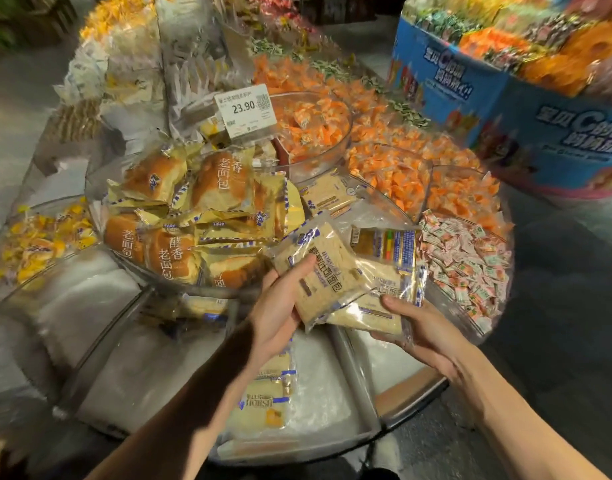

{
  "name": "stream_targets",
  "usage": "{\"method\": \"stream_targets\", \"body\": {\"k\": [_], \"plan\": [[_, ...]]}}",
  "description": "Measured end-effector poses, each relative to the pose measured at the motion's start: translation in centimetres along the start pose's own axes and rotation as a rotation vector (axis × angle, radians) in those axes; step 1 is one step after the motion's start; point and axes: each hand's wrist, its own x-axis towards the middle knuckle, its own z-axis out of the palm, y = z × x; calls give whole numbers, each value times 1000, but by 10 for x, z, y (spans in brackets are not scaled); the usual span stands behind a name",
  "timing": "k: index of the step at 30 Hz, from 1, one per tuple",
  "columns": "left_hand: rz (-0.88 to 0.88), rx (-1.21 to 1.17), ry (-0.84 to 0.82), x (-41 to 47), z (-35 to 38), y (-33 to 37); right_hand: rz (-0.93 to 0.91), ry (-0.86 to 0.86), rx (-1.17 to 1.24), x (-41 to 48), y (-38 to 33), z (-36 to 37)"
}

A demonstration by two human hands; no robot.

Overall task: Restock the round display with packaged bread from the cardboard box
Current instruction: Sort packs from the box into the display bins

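Left hand (278, 306) and right hand (424, 329), extended forward, grip bread packets (332, 271).

Round display (410, 393) — central bowl (166, 285) holding bread packets (193, 202), price tag (245, 110) behind it; wrapped sweets (467, 261) fill compartments to the right; one packet (263, 400) lies in the near compartment.

Pale bread packs (327, 278) — blue print; orange sweets (394, 174) beyond

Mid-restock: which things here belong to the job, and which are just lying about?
Job: left hand, gripping a toast pack; right hand, holding a second toast pack; front compartment of the round display.
Lying about: price tag; orange sweets; pink sweets; blue bin.
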Motion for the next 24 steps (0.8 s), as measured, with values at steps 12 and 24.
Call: {"method": "stream_targets", "body": {"k": [12, 24], "plan": [[286, -132, 372, 68, 93, -37, 167, -65, -126, 62, -114, -119], [259, -185, 724, 138, 111, -39, 228, -39, -143, 90, -173, -151]]}}
